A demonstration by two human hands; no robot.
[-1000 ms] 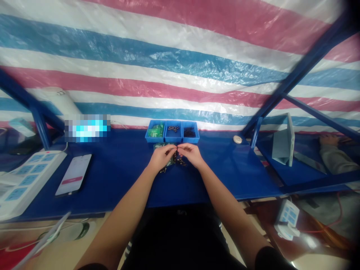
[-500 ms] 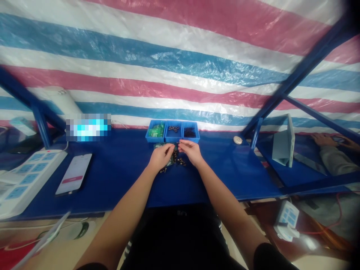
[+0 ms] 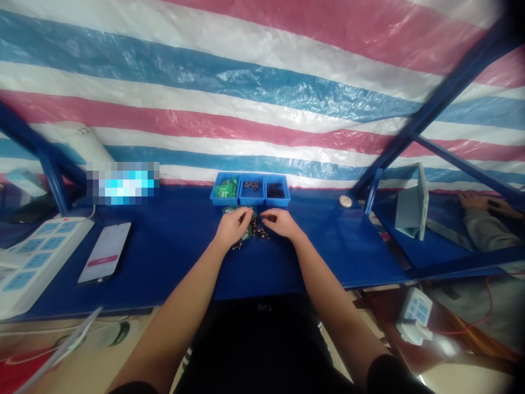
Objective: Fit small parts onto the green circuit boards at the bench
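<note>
My left hand [image 3: 234,225] is closed in a pinch over a greenish plastic bag [image 3: 248,234]; what its fingers hold is too small to make out. To its right, my right hand [image 3: 279,222] has its thumb and fingertips curled together, and anything between them is hidden. Small brass-coloured and dark metal parts [image 3: 262,234] lie loose between and below the hands. Just beyond stand three joined blue bins: the left bin [image 3: 225,202] holds green-wrapped pieces, the middle bin [image 3: 251,200] small metal parts, the right bin [image 3: 277,201] thin black pieces.
A phone [image 3: 105,253] and a white power strip [image 3: 45,257] lie on the blue table [image 3: 172,262] at left. A round whitish object [image 3: 345,201] sits at right. Farther right are a propped tablet [image 3: 413,205] and another person's hands [image 3: 476,201].
My right hand has moved slightly down, and its fingertips have curled in more. My left hand stays over the bag. The whole view has shifted a little.
</note>
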